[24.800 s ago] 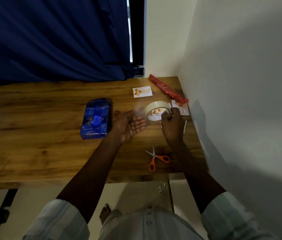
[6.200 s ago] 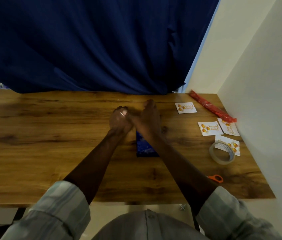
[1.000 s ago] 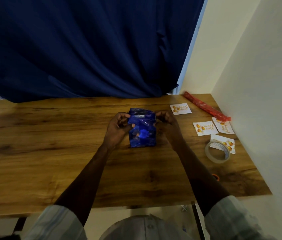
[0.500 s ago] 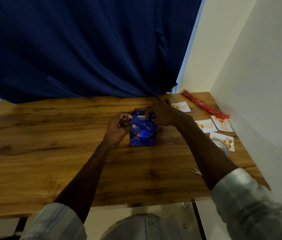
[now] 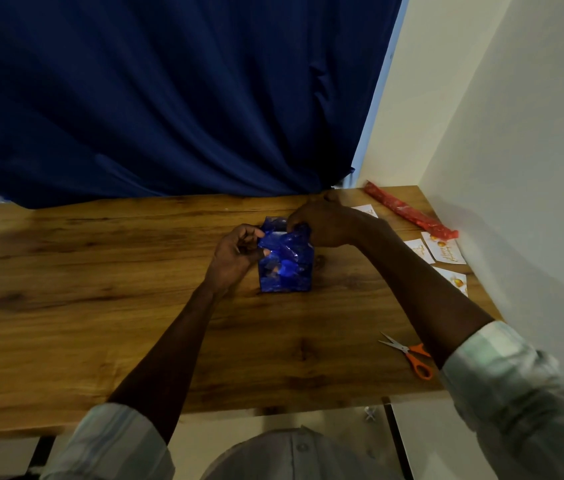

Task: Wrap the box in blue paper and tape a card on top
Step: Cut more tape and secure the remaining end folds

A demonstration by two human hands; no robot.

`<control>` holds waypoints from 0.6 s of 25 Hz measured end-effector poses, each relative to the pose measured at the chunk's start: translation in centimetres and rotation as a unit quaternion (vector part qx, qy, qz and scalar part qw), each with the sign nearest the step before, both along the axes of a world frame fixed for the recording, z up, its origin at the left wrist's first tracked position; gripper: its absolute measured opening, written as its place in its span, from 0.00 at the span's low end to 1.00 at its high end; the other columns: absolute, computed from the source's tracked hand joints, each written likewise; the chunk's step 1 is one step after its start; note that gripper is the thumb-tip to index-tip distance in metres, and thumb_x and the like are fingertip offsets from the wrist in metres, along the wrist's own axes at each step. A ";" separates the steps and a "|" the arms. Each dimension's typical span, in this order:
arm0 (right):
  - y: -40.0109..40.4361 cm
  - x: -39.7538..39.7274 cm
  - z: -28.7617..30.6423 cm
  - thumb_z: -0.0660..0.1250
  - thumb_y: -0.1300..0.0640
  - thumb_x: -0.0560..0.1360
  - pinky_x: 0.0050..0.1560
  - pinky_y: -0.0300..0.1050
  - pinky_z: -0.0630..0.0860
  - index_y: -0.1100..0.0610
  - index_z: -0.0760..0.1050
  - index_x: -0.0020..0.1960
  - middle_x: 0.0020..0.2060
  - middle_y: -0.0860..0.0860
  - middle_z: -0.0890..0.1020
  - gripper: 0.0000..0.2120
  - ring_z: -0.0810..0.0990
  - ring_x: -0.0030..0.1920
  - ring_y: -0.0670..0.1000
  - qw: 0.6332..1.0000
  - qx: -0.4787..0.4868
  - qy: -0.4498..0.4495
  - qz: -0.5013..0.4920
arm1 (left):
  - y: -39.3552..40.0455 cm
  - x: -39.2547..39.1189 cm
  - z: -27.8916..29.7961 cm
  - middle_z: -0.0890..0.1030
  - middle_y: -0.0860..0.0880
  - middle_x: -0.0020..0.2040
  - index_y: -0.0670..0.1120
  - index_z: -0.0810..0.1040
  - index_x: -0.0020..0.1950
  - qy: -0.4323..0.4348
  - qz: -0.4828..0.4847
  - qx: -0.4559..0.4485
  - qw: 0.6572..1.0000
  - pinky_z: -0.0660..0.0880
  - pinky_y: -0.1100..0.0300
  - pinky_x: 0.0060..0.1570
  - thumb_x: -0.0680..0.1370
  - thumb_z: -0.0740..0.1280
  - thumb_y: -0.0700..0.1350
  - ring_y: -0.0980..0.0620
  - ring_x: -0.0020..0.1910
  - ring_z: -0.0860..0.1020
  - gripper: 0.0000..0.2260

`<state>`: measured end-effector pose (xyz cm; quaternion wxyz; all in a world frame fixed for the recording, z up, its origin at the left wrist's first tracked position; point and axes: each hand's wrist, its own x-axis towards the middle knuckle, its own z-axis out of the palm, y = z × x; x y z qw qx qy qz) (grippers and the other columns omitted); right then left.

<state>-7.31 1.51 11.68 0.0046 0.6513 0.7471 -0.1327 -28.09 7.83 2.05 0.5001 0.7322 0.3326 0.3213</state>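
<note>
The box wrapped in shiny blue paper (image 5: 285, 271) stands on end near the middle of the wooden table (image 5: 100, 306). My left hand (image 5: 235, 254) pinches the loose paper flap at the box's upper left edge. My right hand (image 5: 322, 221) reaches over the top right corner and grips the crumpled paper there. Several white cards with orange print (image 5: 445, 252) lie to the right by the wall; one is partly hidden behind my right hand.
Orange-handled scissors (image 5: 412, 355) lie near the table's front right edge. A red roll of paper (image 5: 408, 213) lies along the white wall at the back right. A dark blue curtain (image 5: 169, 98) hangs behind the table. The tape roll is hidden behind my right forearm.
My right hand has risen from the box's right side to its top right corner, and my forearm now covers the tape roll. My left hand keeps pinching the paper flap.
</note>
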 end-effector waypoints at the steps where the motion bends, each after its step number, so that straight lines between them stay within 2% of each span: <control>1: -0.1 0.0 0.0 0.69 0.63 0.70 0.63 0.53 0.62 0.48 0.78 0.52 0.49 0.42 0.76 0.14 0.70 0.58 0.48 1.000 0.017 0.007 0.000 | 0.1 0.0 -0.1 0.80 0.51 0.55 0.51 0.75 0.55 0.001 -0.001 0.002 1.000 0.75 0.63 0.50 0.74 0.71 0.38 0.58 0.54 0.78 0.13; 3: -0.2 0.2 0.3 0.69 0.62 0.71 0.60 0.52 0.64 0.49 0.78 0.44 0.43 0.39 0.75 0.08 0.69 0.53 0.45 0.993 0.088 0.079 -0.013 | 0.2 -0.1 -0.2 0.80 0.50 0.55 0.49 0.76 0.56 0.000 -0.002 0.003 1.000 0.76 0.60 0.51 0.74 0.71 0.38 0.57 0.54 0.79 0.13; 4: -0.3 0.1 0.4 0.70 0.60 0.72 0.59 0.49 0.66 0.50 0.77 0.44 0.43 0.39 0.75 0.06 0.70 0.50 0.42 0.977 0.139 0.155 -0.040 | 0.2 -0.1 -0.2 0.80 0.50 0.55 0.49 0.76 0.56 -0.003 -0.002 0.002 1.000 0.77 0.58 0.52 0.74 0.71 0.38 0.56 0.55 0.79 0.13; 5: -0.6 0.0 0.4 0.71 0.60 0.72 0.57 0.44 0.69 0.52 0.77 0.45 0.43 0.40 0.76 0.05 0.72 0.47 0.39 0.946 0.190 0.250 -0.080 | 0.2 -0.2 -0.2 0.80 0.50 0.56 0.49 0.76 0.56 -0.008 -0.005 -0.002 1.000 0.77 0.56 0.53 0.74 0.71 0.38 0.56 0.55 0.79 0.13; 7: -1.4 0.1 -0.3 0.71 0.62 0.73 0.50 0.34 0.73 0.56 0.76 0.48 0.45 0.46 0.80 0.06 0.77 0.45 0.38 0.851 0.268 0.420 -0.167 | 0.2 -0.3 -0.2 0.80 0.49 0.56 0.49 0.76 0.56 -0.019 -0.009 -0.012 1.000 0.78 0.52 0.55 0.74 0.71 0.38 0.54 0.56 0.79 0.13; 8: -1.9 0.2 -1.2 0.70 0.64 0.73 0.50 0.34 0.74 0.59 0.75 0.48 0.46 0.49 0.81 0.06 0.79 0.47 0.40 0.807 0.283 0.475 -0.208 | 0.2 -0.3 -0.3 0.81 0.48 0.57 0.49 0.76 0.56 -0.023 -0.008 -0.017 1.000 0.78 0.50 0.56 0.74 0.71 0.38 0.53 0.57 0.79 0.13; 10: -3.2 0.5 -3.7 0.67 0.67 0.73 0.51 0.41 0.75 0.61 0.74 0.47 0.48 0.52 0.82 0.05 0.80 0.49 0.46 0.745 0.257 0.549 -0.278 | 0.2 -0.2 -0.6 0.81 0.47 0.56 0.48 0.76 0.55 -0.028 0.002 -0.025 0.999 0.78 0.45 0.56 0.73 0.72 0.40 0.50 0.57 0.80 0.13; 12: -4.7 0.0 -6.5 0.67 0.66 0.73 0.50 0.44 0.76 0.60 0.74 0.47 0.48 0.52 0.82 0.05 0.81 0.49 0.48 0.715 0.206 0.590 -0.312 | 0.1 -0.1 -0.6 0.81 0.47 0.54 0.47 0.75 0.54 -0.032 0.012 -0.016 0.999 0.78 0.43 0.55 0.73 0.73 0.44 0.49 0.55 0.80 0.13; 15: -6.0 -1.5 -8.8 0.71 0.64 0.72 0.47 0.41 0.78 0.57 0.76 0.54 0.52 0.52 0.82 0.12 0.82 0.52 0.49 0.679 0.159 0.641 -0.321 | -0.4 0.4 -0.5 0.80 0.45 0.50 0.45 0.74 0.53 -0.042 0.029 0.014 0.999 0.78 0.44 0.51 0.72 0.73 0.49 0.46 0.50 0.79 0.14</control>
